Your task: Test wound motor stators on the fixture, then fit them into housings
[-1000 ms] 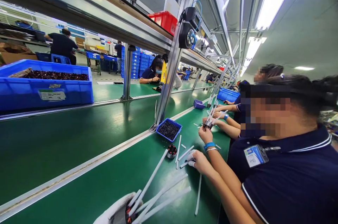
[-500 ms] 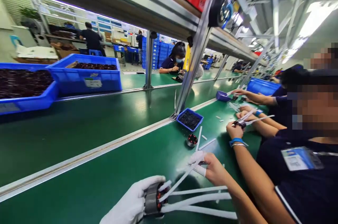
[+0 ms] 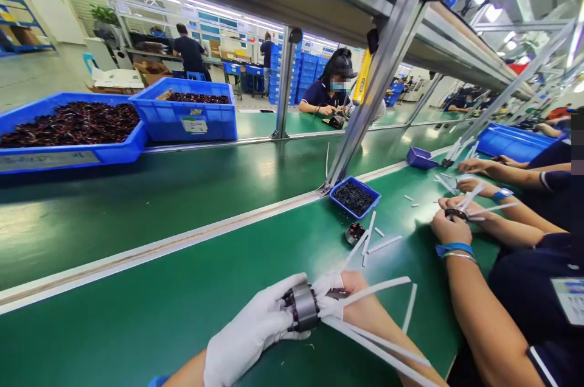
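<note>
My left hand (image 3: 249, 338), in a white glove, grips a small grey motor stator (image 3: 303, 306) with copper windings, low in the middle of the view. Several long white sleeve tubes (image 3: 378, 344) trail from the stator to the right. My right hand (image 3: 351, 296), bare with white fingertip covers, is closed on the tubes right against the stator. Both hands hover just over the green belt (image 3: 182, 308).
A second stator (image 3: 354, 232) and loose white tubes (image 3: 383, 244) lie on the belt near a small blue tray of dark parts (image 3: 354, 197). Co-workers' hands (image 3: 451, 223) work at the right. Large blue bins (image 3: 73, 131) stand back left behind a metal rail (image 3: 150, 250).
The view has swung left and down. My left hand with the stator has risen into fuller view, and my right hand has closed in on the stator, bunching the tubes.
</note>
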Demonstrator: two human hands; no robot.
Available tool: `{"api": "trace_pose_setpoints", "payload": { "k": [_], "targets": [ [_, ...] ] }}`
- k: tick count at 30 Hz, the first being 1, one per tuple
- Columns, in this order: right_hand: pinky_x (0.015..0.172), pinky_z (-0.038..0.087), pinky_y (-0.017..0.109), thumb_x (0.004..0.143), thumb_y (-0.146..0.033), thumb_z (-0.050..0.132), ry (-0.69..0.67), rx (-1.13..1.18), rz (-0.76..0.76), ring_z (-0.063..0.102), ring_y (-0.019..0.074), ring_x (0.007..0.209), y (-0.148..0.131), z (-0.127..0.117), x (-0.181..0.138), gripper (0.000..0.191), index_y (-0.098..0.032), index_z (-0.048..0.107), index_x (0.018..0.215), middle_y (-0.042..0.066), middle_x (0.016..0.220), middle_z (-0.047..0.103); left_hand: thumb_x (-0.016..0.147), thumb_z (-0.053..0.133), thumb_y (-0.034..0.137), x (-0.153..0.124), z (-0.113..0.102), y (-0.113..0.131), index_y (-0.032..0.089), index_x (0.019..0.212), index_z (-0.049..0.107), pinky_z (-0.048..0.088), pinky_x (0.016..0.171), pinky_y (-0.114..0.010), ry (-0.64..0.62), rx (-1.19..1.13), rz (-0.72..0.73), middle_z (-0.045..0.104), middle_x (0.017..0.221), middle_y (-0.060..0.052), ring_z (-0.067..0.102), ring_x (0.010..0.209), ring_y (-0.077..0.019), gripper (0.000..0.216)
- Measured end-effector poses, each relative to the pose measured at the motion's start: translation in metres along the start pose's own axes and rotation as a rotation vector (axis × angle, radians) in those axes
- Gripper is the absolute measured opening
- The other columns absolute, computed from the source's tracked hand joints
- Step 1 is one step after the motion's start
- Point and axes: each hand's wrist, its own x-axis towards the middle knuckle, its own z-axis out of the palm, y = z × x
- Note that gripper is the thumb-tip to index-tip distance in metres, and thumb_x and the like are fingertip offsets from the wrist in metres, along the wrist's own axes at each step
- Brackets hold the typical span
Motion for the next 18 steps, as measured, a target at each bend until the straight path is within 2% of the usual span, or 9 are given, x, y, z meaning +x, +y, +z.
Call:
{"api": "trace_pose_setpoints", "payload": {
  "k": [3,6,9,14,16,18],
  "targets": [
    [0.072,0.05,0.031,0.084,-0.033,0.051,-0.044,0.014,-0.002,0.057,0.0145,0.082,0.0,0.009,0.007,0.022,-0.018,0.059,0.097,0.005,0.098,0.06,0.069,0.063,0.021,0.0,0.003,0.002,0.014,0.127,0.039,0.045,0.086,-0.038,0.048,0.044,-0.022,0.055,0.118,-0.014,0.056,0.102,-0.0244,0.063],
    [0.063,0.048,0.026,0.075,-0.029,0.06,-0.084,0.07,-0.005,0.057,0.0147,0.07,-0.001,0.014,0.012,0.01,-0.019,0.064,0.077,0.003,0.078,0.063,0.066,0.06,0.015,0.001,0.006,0.003,0.014,0.123,0.044,0.047,0.083,-0.036,0.089,0.08,-0.008,0.059,0.111,-0.011,0.058,0.097,-0.0227,0.059],
    [0.059,0.045,0.024,0.069,-0.021,0.062,-0.077,0.12,-0.019,0.056,0.0148,0.066,-0.003,0.015,0.014,0.003,-0.02,0.065,0.068,0.002,0.07,0.062,0.065,0.056,0.013,0.003,0.008,-0.001,0.014,0.118,0.049,0.049,0.079,-0.034,0.124,0.105,0.023,0.062,0.103,-0.008,0.059,0.091,-0.0206,0.054],
    [0.056,0.042,0.024,0.067,-0.015,0.056,-0.027,0.019,-0.077,0.053,0.014,0.06,-0.005,0.021,0.014,0.012,-0.021,0.063,0.061,0.001,0.064,0.061,0.068,0.051,0.017,0.007,0.008,-0.006,0.012,0.108,0.056,0.051,0.067,-0.027,0.147,0.181,0.083,0.066,0.09,-0.007,0.061,0.076,-0.0169,0.041],
    [0.055,0.042,0.025,0.064,-0.014,0.055,0.012,0.01,-0.106,0.053,0.014,0.058,-0.007,0.028,0.012,0.014,-0.023,0.063,0.059,-0.001,0.061,0.06,0.07,0.049,0.018,0.007,0.006,-0.007,0.012,0.107,0.058,0.051,0.065,-0.027,0.173,0.245,0.107,0.067,0.09,-0.007,0.061,0.077,-0.0187,0.039],
    [0.055,0.041,0.025,0.06,-0.013,0.057,0.084,0.048,-0.124,0.053,0.0141,0.058,-0.006,0.032,0.013,0.015,-0.026,0.064,0.058,-0.002,0.06,0.06,0.071,0.047,0.019,0.008,0.0,-0.01,0.014,0.108,0.06,0.051,0.071,-0.029,0.209,0.346,0.153,0.068,0.094,-0.006,0.062,0.083,-0.0212,0.039]
  ]
}}
